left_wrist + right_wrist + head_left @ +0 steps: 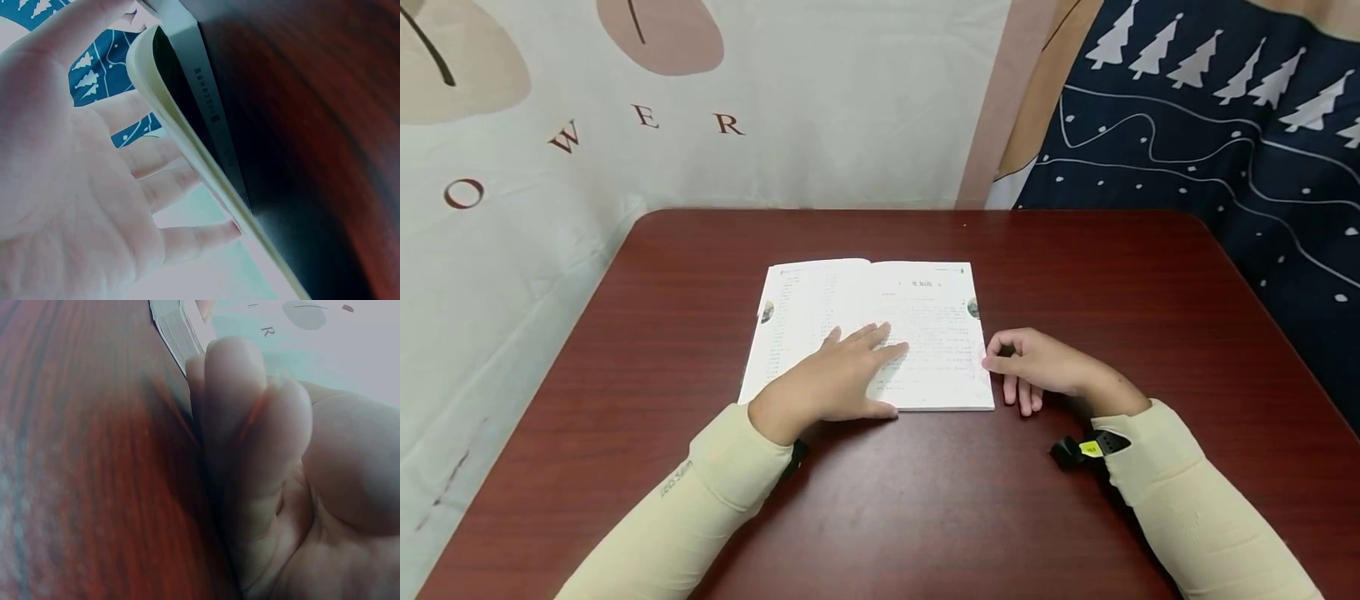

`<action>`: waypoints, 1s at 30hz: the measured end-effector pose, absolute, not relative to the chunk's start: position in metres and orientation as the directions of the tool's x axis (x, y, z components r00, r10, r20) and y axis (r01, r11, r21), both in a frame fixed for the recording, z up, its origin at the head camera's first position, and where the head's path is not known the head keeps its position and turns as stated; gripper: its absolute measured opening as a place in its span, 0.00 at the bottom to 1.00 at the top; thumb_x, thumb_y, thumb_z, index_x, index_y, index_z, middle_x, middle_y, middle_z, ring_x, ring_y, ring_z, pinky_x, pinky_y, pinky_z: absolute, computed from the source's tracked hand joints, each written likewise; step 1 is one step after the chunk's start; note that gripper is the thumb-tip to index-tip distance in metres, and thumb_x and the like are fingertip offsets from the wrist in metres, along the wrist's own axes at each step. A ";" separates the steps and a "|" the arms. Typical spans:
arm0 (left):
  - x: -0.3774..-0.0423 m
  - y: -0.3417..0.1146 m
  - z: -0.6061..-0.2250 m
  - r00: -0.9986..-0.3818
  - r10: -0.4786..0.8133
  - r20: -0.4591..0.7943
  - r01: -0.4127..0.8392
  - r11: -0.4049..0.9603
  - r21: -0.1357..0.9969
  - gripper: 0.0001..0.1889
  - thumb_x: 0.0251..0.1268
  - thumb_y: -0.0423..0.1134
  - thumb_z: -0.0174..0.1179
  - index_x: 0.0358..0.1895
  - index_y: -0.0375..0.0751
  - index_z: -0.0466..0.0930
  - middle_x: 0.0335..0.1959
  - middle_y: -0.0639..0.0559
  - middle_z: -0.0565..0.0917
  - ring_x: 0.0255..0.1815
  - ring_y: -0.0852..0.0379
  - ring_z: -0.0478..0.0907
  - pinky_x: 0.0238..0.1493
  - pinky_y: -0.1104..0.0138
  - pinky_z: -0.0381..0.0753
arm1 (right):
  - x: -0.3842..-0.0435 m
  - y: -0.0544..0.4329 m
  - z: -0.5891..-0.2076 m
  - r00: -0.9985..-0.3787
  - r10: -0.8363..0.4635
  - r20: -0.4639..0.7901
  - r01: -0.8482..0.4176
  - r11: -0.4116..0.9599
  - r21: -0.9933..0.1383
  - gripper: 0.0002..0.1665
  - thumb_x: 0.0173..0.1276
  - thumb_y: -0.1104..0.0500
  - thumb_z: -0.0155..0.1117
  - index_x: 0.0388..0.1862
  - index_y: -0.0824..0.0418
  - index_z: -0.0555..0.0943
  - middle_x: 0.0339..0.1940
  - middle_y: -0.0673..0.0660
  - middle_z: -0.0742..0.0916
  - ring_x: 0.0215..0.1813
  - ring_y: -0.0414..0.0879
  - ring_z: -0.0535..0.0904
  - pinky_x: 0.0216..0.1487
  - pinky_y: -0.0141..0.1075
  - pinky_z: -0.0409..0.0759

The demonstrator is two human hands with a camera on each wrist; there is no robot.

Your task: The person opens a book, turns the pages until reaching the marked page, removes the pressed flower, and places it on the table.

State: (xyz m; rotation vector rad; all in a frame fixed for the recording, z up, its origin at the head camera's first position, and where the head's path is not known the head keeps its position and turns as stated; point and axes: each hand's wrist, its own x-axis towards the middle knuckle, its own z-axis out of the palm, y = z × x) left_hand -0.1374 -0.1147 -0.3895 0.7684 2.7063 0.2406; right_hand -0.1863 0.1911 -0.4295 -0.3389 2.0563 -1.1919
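Observation:
An open book (925,321) with printed pages lies on the table, its two pages facing up. My left hand (838,379) rests across the middle of it with fingers spread, over the inner part of both pages. In the left wrist view, the palm of that hand (75,181) faces the book's lower edge (206,94). At the right edge of the book, my right hand (1045,362) pinches the margin of the right page between thumb and index finger, its other fingers hanging lower beside the book. The right wrist view shows the book's page block (178,328) beyond the curled fingers (234,381).
The dark red-brown wooden table (647,333) extends around the book on all sides. Behind it hangs a pale cloth (850,125) with letters, and a navy cloth (1187,142) with white trees at the right. A black wrist strap (1108,443) is below the right hand.

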 end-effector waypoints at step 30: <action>-0.138 -0.114 -0.388 -0.789 0.545 -0.283 0.502 0.838 0.215 0.43 0.63 0.60 0.64 0.78 0.51 0.59 0.81 0.41 0.55 0.82 0.43 0.52 0.74 0.35 0.52 | -0.187 0.191 -0.430 -0.705 -0.534 -0.468 0.132 0.549 -0.825 0.17 0.76 0.52 0.58 0.43 0.67 0.73 0.17 0.60 0.85 0.12 0.48 0.80 0.15 0.37 0.78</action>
